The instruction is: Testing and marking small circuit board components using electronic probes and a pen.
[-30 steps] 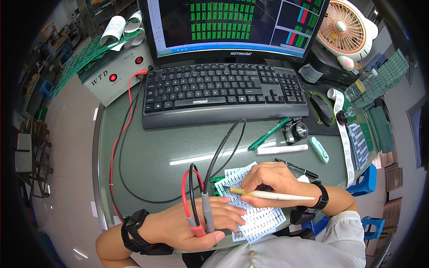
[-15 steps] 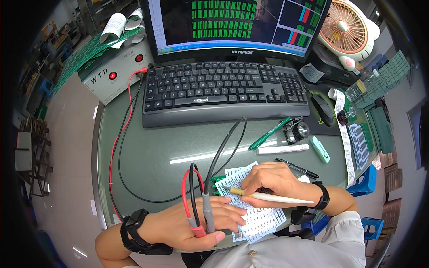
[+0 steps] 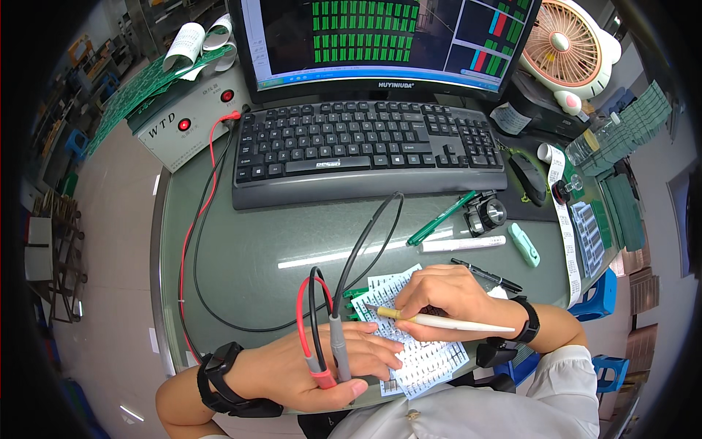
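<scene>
My right hand (image 3: pixel 446 296) pinches a craft knife (image 3: pixel 468 323) with a white handle and a yellowish collar; its dark tip points left, at the upper left of a white panel (image 3: pixel 428 360). Rows of small dark marks cover that panel, and a second one lies partly under it. My left hand (image 3: pixel 314 369) rests with its fingertips on the panel's left side. Held in the same hand are a red test probe (image 3: pixel 323 378) and a grey test probe (image 3: pixel 340 347), their cables looping upward. Green pieces (image 3: pixel 356 294) show at the panel's left edge, partly hidden.
A keyboard (image 3: pixel 365 146) and a monitor (image 3: pixel 365 44) stand behind. Toward the right lie a green pen (image 3: pixel 442 219), a white marker (image 3: pixel 463 244), a black pen (image 3: pixel 486 275), a loupe (image 3: pixel 486 214), a mint-coloured highlighter (image 3: pixel 523 245) and a mouse (image 3: pixel 528 179). A black cable (image 3: pixel 241 325) crosses the table.
Hardly anything differs. Both hands, the craft knife and the probes keep their places; the knife's tip shifts very slightly at most.
</scene>
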